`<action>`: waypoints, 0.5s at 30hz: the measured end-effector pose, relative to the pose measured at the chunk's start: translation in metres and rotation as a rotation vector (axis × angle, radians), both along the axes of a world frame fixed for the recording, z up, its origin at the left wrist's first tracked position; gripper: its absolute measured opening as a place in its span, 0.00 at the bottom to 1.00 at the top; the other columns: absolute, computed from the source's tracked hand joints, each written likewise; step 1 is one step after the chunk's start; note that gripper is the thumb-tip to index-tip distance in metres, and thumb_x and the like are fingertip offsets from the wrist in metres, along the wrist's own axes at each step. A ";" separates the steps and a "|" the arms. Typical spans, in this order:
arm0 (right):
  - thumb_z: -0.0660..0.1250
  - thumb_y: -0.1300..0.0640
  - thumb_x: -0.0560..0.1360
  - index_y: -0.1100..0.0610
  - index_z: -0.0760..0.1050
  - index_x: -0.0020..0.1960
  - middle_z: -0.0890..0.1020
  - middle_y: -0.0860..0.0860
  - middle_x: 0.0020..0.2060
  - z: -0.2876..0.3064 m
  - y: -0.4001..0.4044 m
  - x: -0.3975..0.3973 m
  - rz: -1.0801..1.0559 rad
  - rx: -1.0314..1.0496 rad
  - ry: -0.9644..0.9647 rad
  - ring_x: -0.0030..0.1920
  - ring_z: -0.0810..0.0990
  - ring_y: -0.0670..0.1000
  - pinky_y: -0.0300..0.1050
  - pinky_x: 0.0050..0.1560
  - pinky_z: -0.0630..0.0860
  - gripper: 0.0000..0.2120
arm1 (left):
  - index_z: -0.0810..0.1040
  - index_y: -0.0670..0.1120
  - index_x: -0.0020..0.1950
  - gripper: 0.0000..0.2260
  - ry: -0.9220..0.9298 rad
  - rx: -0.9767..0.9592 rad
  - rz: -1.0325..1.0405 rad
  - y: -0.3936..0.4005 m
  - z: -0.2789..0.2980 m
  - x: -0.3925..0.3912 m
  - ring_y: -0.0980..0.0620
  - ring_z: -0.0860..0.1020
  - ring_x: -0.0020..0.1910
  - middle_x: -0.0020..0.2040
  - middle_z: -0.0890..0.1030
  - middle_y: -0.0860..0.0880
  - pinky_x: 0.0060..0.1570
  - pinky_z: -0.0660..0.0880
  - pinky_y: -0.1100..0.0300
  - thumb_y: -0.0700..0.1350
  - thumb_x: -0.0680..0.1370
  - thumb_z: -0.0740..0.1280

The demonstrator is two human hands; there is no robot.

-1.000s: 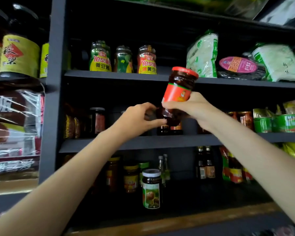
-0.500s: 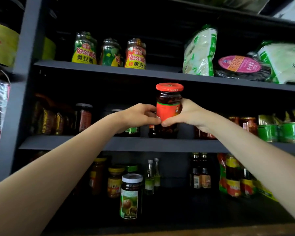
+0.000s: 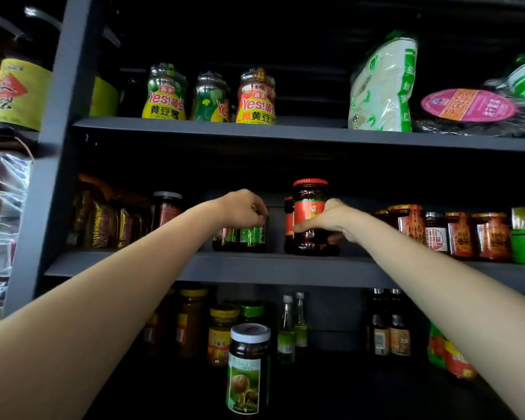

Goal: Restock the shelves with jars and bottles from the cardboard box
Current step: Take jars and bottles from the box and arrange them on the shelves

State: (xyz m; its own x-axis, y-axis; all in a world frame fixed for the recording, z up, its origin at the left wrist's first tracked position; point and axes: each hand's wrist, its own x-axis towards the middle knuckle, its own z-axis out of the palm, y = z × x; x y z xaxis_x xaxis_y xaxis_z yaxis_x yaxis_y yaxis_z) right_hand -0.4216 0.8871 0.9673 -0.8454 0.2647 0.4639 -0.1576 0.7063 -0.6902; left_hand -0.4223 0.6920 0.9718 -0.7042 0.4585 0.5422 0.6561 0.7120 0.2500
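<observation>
Dark middle shelf (image 3: pixel 255 268): red-lidded jar (image 3: pixel 309 216) was stood upright, gripped by right hand (image 3: pixel 331 222). Green-labelled jars (image 3: pixel 249 237) were grasped from above by left hand (image 3: pixel 243 207).

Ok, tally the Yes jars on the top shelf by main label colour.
yellow-label jar: 1
green-label jar: 1
orange-label jar: 1
Total: 3

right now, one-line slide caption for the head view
Right hand sets red-lidded jar on middle shelf.
</observation>
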 end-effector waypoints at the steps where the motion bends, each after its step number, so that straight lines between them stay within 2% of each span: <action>1: 0.80 0.47 0.57 0.57 0.71 0.62 0.78 0.54 0.55 0.000 0.000 -0.002 -0.011 0.031 -0.008 0.54 0.78 0.53 0.44 0.42 0.77 0.37 | 0.75 0.44 0.63 0.14 -0.004 -0.042 0.016 0.002 -0.001 -0.003 0.49 0.77 0.51 0.57 0.79 0.44 0.50 0.71 0.62 0.41 0.77 0.64; 4: 0.78 0.47 0.62 0.59 0.71 0.60 0.78 0.55 0.55 0.008 0.005 -0.002 0.003 0.068 -0.032 0.53 0.79 0.54 0.46 0.45 0.80 0.33 | 0.70 0.46 0.69 0.19 -0.019 -0.189 0.057 0.011 0.000 -0.008 0.49 0.73 0.63 0.66 0.74 0.47 0.60 0.69 0.61 0.43 0.77 0.64; 6: 0.75 0.51 0.67 0.59 0.71 0.54 0.78 0.56 0.51 0.016 0.013 0.005 0.018 0.077 -0.041 0.48 0.80 0.53 0.47 0.45 0.81 0.22 | 0.65 0.48 0.72 0.23 -0.057 -0.273 0.041 0.018 0.003 -0.005 0.51 0.67 0.69 0.71 0.68 0.49 0.65 0.63 0.62 0.43 0.78 0.63; 8: 0.74 0.57 0.70 0.61 0.73 0.49 0.78 0.57 0.45 0.020 0.019 0.016 0.020 0.094 -0.092 0.40 0.80 0.52 0.46 0.45 0.81 0.13 | 0.61 0.52 0.74 0.25 -0.177 -0.302 -0.018 0.025 0.005 -0.003 0.51 0.62 0.72 0.74 0.62 0.50 0.66 0.61 0.61 0.43 0.78 0.63; 11: 0.71 0.64 0.71 0.67 0.74 0.55 0.79 0.60 0.44 0.012 0.018 0.024 0.058 0.103 -0.193 0.43 0.82 0.56 0.47 0.47 0.81 0.14 | 0.58 0.54 0.75 0.26 -0.387 -0.247 -0.137 0.034 0.008 -0.001 0.52 0.59 0.74 0.75 0.59 0.52 0.67 0.60 0.59 0.41 0.79 0.61; 15: 0.70 0.65 0.72 0.64 0.72 0.58 0.76 0.61 0.48 0.008 0.013 0.015 0.097 0.108 -0.184 0.42 0.82 0.55 0.45 0.45 0.81 0.16 | 0.55 0.53 0.76 0.28 -0.449 -0.272 -0.162 0.041 0.011 -0.015 0.52 0.53 0.76 0.77 0.56 0.51 0.73 0.53 0.56 0.37 0.79 0.60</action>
State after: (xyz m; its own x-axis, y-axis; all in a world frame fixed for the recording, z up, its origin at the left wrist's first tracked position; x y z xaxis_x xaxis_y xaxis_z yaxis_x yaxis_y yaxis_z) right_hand -0.4064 0.9005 0.9750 -0.9375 0.1355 0.3205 -0.1064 0.7655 -0.6346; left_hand -0.4370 0.7332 0.9824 -0.7477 0.6621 0.0515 0.6341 0.6887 0.3515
